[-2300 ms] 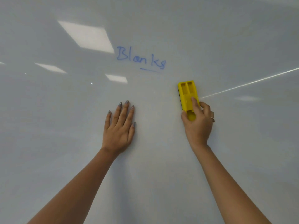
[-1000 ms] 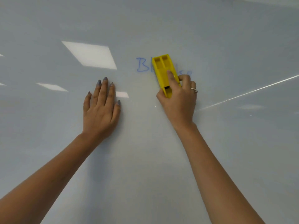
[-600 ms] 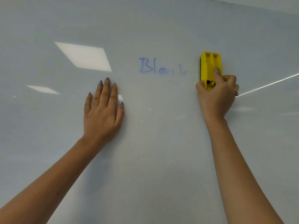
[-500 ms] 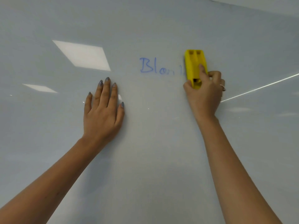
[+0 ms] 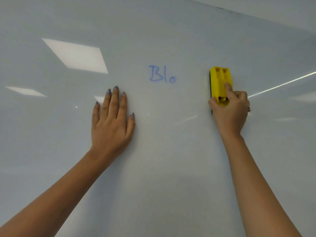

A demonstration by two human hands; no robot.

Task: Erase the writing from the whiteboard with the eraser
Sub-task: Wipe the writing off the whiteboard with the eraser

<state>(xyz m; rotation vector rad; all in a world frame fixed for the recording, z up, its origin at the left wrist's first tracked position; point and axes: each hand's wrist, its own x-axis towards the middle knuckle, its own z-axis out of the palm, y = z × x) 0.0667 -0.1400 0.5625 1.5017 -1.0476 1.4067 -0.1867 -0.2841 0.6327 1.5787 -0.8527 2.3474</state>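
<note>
You have one glossy white whiteboard (image 5: 171, 168) before you, one yellow plastic block eraser (image 5: 220, 81), and two bare hands: a left hand (image 5: 112, 127) and a right hand (image 5: 230, 112). Three blue handwritten letters (image 5: 162, 76) remain. One ring (image 5: 249, 108) shows.

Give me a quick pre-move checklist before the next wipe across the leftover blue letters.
1. Grip: the right hand holds the yellow plastic eraser, index finger laid along its back. Ok.
2. Pad contact: the eraser's dark felt edge appears to lie flat against the glossy whiteboard. Ok.
3. Writing cleared: the blue marker letters "Bla" remain, left of the eraser. Not ok.
4. Wipe path: bare board lies between eraser and letters. Ok.
5. Brace: the left hand rests flat on the board, below-left of the letters and apart from them. Ok.
6. Faint marker residue where the eraser passed: glare hides it. Cannot tell.
</note>
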